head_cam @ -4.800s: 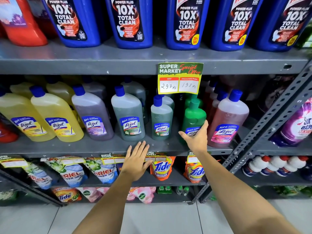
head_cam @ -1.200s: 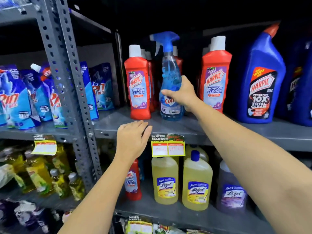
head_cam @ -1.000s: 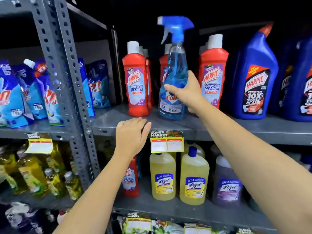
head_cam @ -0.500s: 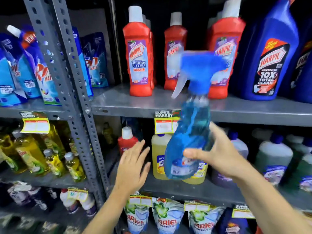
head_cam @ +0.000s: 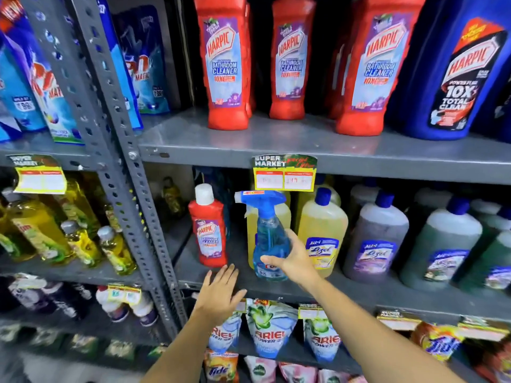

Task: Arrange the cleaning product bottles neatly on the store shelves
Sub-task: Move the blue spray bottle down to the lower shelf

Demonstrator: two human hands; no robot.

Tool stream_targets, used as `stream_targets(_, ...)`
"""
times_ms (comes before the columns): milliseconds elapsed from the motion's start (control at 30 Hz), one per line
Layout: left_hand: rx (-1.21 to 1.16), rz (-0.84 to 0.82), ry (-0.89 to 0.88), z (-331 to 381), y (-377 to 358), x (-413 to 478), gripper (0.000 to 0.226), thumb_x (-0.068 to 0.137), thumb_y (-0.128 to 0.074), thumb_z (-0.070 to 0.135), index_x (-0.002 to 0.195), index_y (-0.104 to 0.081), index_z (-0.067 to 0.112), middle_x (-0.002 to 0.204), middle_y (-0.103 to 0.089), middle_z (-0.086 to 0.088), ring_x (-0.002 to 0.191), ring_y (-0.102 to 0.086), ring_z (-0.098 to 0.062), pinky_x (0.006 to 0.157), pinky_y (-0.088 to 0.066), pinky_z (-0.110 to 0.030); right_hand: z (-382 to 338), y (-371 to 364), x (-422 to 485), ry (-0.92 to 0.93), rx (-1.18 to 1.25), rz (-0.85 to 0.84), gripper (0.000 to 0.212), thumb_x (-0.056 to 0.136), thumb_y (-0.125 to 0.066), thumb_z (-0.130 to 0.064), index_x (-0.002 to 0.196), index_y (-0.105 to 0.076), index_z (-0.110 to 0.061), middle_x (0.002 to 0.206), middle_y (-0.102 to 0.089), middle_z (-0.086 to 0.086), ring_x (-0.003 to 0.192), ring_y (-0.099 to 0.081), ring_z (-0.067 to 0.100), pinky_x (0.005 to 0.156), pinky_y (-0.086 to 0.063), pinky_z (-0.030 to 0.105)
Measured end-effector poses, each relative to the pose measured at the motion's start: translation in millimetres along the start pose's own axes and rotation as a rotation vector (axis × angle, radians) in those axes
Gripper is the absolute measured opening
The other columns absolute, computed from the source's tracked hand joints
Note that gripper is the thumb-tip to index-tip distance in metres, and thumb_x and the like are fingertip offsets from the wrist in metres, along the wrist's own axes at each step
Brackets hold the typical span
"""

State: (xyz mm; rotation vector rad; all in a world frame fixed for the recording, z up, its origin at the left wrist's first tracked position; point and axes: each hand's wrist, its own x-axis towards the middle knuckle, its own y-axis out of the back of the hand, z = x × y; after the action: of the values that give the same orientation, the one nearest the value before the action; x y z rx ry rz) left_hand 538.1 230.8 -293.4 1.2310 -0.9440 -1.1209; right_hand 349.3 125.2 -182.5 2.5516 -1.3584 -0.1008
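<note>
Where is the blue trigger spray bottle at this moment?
The blue trigger spray bottle is in the right hand at the front of the middle shelf, between the small red Harpic bottle and the yellow Lizol bottle.

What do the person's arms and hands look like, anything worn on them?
Both arms are bare as far as the frame shows: no sleeves in view. The left hand and right hand wear no gloves. No watch, bracelet or ring can be seen on either wrist or on the fingers that show.
</note>
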Motion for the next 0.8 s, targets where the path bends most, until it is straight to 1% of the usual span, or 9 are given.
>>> stream_targets(67, 0.007, -0.022, 0.013, -1, -6, 0, 0.124, 0.054, 0.038, 0.079, 0.154, -0.005, 0.019, 0.162, 0.002, 0.004, 0.147, 0.007, -0.012, 0.116, 0.006, -0.039, 9, -4, 5, -0.020, 0.018, 0.016, 0.053, 0.070, -0.083, -0.002, 0.105, -0.054, -0.028, 0.107, -0.069, -0.007, 0.098, -0.067, 0.003, 0.090, -0.054, 0.028)
stream_targets(167, 0.007, 0.012, 0.004, -5, -13, 1, 0.117, 0.061, 0.034, 0.078, 0.154, -0.007, 0.020, 0.162, -0.001, 0.004, 0.147, 0.005, -0.013, 0.115, 0.007, -0.038, 20, -12, 7, -0.044, 0.034, 0.022, 0.055, 0.070, -0.084, -0.005, 0.106, -0.054, -0.033, 0.109, -0.069, -0.008, 0.105, -0.067, 0.010, 0.095, -0.054, 0.033)
stream_targets(233, 0.001, 0.022, -0.007, -5, -13, 1, 0.114, 0.064, 0.031, 0.077, 0.154, -0.008, 0.020, 0.162, -0.003, 0.004, 0.147, 0.004, -0.013, 0.114, 0.007, -0.037, 26, -16, 7, -0.053, 0.038, 0.032, 0.055, 0.071, -0.084, -0.006, 0.106, -0.053, -0.036, 0.111, -0.069, -0.007, 0.107, -0.066, 0.011, 0.098, -0.052, 0.036)
stream_targets(367, 0.017, 0.029, -0.021, -7, -16, -1, 0.109, 0.068, 0.029, 0.076, 0.154, -0.008, 0.020, 0.162, -0.003, 0.003, 0.147, 0.004, -0.014, 0.115, 0.007, -0.038, 31, -19, 10, -0.055, 0.033, 0.022, 0.058, 0.074, -0.082, -0.009, 0.111, -0.050, -0.039, 0.119, -0.066, -0.006, 0.113, -0.064, 0.011, 0.102, -0.050, 0.038)
stream_targets(467, 0.032, 0.026, -0.019, -7, -18, -1, 0.109, 0.068, 0.031, 0.075, 0.154, -0.007, 0.020, 0.162, -0.002, 0.002, 0.147, 0.004, -0.014, 0.115, 0.007, -0.039, 33, -20, 10, -0.027, -0.012, 0.014, 0.061, 0.076, -0.081, -0.013, 0.122, -0.045, -0.032, 0.124, -0.064, -0.004, 0.116, -0.061, 0.012, 0.104, -0.049, 0.038)
stream_targets(600, 0.049, 0.029, -0.012, -7, -19, -1, 0.108, 0.067, 0.032, 0.074, 0.154, -0.005, 0.020, 0.162, 0.000, 0.003, 0.147, 0.006, -0.014, 0.116, 0.006, -0.040, 34, -17, 8, 0.035, -0.133, 0.016, 0.061, 0.079, -0.079, -0.022, 0.128, -0.041, -0.022, 0.127, -0.061, 0.000, 0.118, -0.059, 0.013, 0.103, -0.048, 0.035)
stream_targets(667, 0.042, 0.030, -0.011, -7, -19, -1, 0.109, 0.067, 0.032, 0.074, 0.154, -0.005, 0.020, 0.162, -0.001, 0.003, 0.147, 0.005, -0.014, 0.116, 0.006, -0.040, 36, -15, 9, 0.077, -0.215, 0.057, 0.062, 0.079, -0.078, -0.029, 0.128, -0.042, -0.020, 0.123, -0.055, 0.003, 0.115, -0.057, 0.014, 0.101, -0.048, 0.034)
stream_targets(733, 0.040, 0.032, -0.014, -6, -18, -1, 0.110, 0.066, 0.033, 0.075, 0.154, -0.004, 0.020, 0.162, 0.000, 0.003, 0.147, 0.006, -0.014, 0.115, 0.008, -0.040, 38, -13, 10, 0.104, -0.289, 0.077, 0.059, 0.079, -0.078, -0.035, 0.123, -0.041, -0.023, 0.116, -0.049, 0.002, 0.110, -0.054, 0.014, 0.098, -0.048, 0.033)
stream_targets(800, 0.039, 0.029, -0.015, -5, -17, -2, 0.110, 0.065, 0.034, 0.075, 0.153, -0.002, 0.020, 0.162, 0.002, 0.003, 0.147, 0.007, -0.014, 0.114, 0.009, -0.039, 40, -11, 12, 0.112, -0.317, 0.067, 0.057, 0.077, -0.078, -0.037, 0.118, -0.039, -0.027, 0.115, -0.049, 0.002, 0.109, -0.054, 0.015, 0.097, -0.050, 0.036)
